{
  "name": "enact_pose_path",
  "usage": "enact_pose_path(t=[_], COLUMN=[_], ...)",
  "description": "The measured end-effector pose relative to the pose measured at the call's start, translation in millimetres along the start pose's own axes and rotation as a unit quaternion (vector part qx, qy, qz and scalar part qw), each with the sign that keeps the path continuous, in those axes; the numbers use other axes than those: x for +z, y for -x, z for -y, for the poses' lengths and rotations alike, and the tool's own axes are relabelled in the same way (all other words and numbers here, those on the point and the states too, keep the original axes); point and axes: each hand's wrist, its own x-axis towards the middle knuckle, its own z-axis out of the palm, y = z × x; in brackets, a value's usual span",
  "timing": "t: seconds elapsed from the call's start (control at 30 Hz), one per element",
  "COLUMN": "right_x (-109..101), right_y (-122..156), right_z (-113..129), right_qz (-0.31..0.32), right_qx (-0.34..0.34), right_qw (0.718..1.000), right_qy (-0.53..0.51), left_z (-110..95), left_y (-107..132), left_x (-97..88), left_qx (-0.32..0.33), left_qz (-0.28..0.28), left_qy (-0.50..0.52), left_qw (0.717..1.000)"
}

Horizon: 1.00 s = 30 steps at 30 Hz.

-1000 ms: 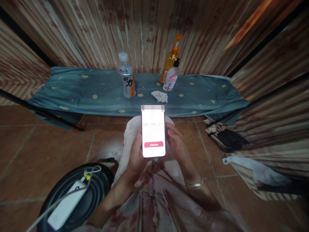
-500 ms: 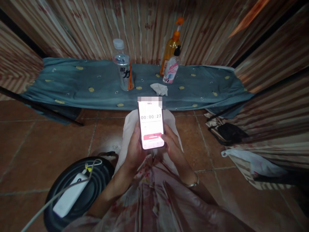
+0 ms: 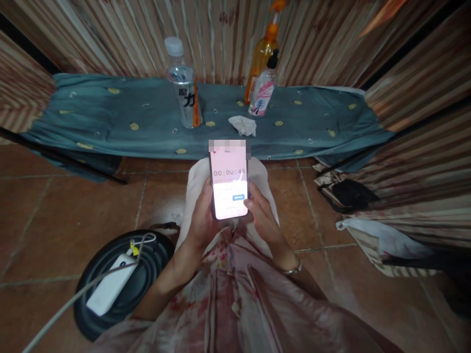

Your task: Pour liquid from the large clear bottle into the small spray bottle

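Note:
A smartphone point(image 3: 229, 189) with a lit screen is held upright over my lap, showing a timer and a blue button low on the right. My left hand point(image 3: 203, 215) grips its left edge, fingers closed behind it. On the right edge, my right hand point(image 3: 262, 212) is closed too, with the thumb at the screen's lower right corner near the button. Beyond the phone, a crumpled white tissue point(image 3: 243, 126) lies on the teal cloth point(image 3: 143, 139). Both hands' fingers behind the phone are hidden.
On the cloth stand a clear drink bottle point(image 3: 186, 95), an orange pump bottle point(image 3: 260, 61) and a smaller black-pump bottle point(image 3: 263, 93). A white power strip point(image 3: 110, 287) with a cable rests on a round black stool point(image 3: 86, 277) at left. Bags point(image 3: 390, 240) lie on the right floor.
The screen has switched from a red button to a dimmed page with a white panel and blue button. My view has tipped slightly. Both hands stay on the phone.

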Motion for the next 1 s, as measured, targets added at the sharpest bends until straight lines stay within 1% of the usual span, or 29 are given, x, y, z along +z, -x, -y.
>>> enact_pose_path(t=[0.1, 0.27, 0.43, 0.6, 0.87, 1.0], right_x=[-1, -1, 0, 1, 6, 6], right_y=[0, 1, 0, 0, -2, 0], right_z=[-3, -8, -11, -12, -15, -16], right_qz=[-0.003, -0.002, -0.01, -0.023, -0.028, -0.032], right_qx=[-0.002, -0.001, -0.005, -0.001, 0.0, 0.009], right_qw=[1.0, 1.0, 1.0, 1.0, 0.999, 0.999], right_qy=[-0.001, -0.004, -0.009, -0.013, -0.033, -0.034], left_z=[2, 4, 6, 8, 7, 9], left_y=[0, 1, 0, -2, -2, -3], left_x=[-0.4, 1.8, -0.3, -3.6, 1.0, -1.1], left_qx=[-0.006, 0.004, 0.01, 0.015, 0.008, 0.022], left_qz=[0.006, 0.003, -0.001, 0.017, -0.007, -0.007], left_qy=[0.008, 0.002, 0.01, 0.011, 0.006, -0.019], left_qw=[1.0, 1.0, 1.0, 1.0, 1.0, 1.0])
